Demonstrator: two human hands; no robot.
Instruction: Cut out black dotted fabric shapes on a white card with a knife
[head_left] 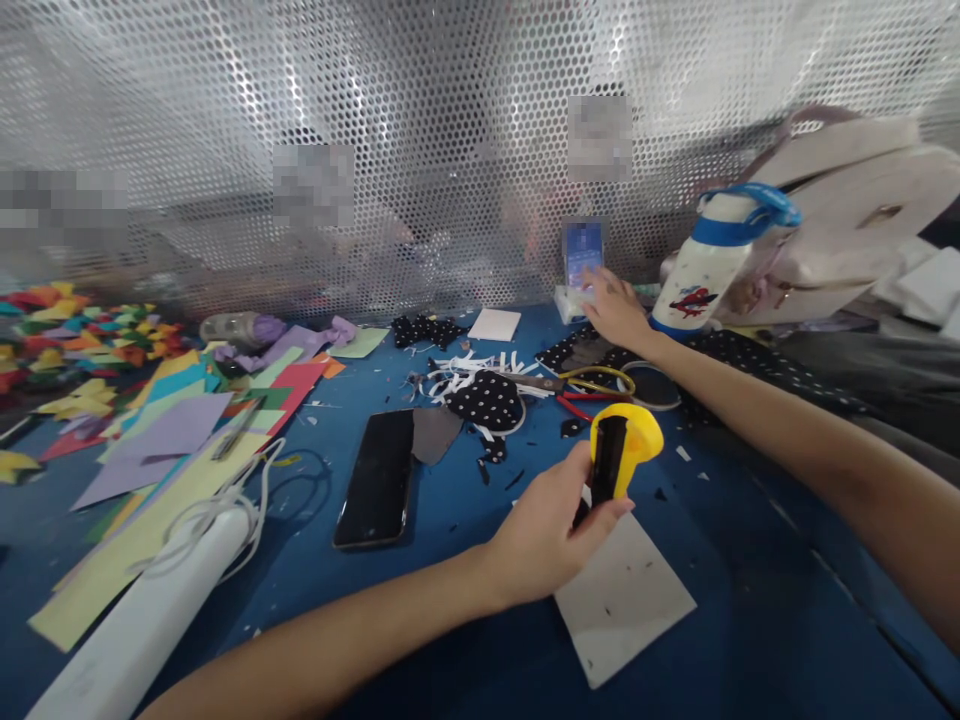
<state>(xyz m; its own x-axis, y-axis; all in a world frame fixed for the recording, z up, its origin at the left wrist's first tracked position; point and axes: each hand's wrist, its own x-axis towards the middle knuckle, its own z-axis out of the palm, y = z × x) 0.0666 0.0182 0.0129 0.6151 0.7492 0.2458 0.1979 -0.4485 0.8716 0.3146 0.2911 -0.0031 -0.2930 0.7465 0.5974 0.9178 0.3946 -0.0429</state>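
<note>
Nearest, the left hand (547, 535) was curled tight round a yellow-and-black tool (616, 455), thumb up along its black middle, fingers wrapped under; the tool's yellow head stuck up just above & right of the knuckles. Directly under the hand lay a grey paper square (626, 600) on the blue table (750, 620). To the left, near the forearm, a black phone (377, 478) lay face up, w/ a white tube (142, 620) and coloured paper sheets (172, 430) further left. Mid-table: polka-dot fabric scraps (487, 400) and scissors (577, 382) (yellow & red handles). Farther back, the right hand (615, 310) lay palm-down, fingers loosely spread, fingertips touching the base of a propped-up phone (583, 250); it gripped nothing. A white bottle w/ blue lid (712, 260) stood just right of that hand.
</note>
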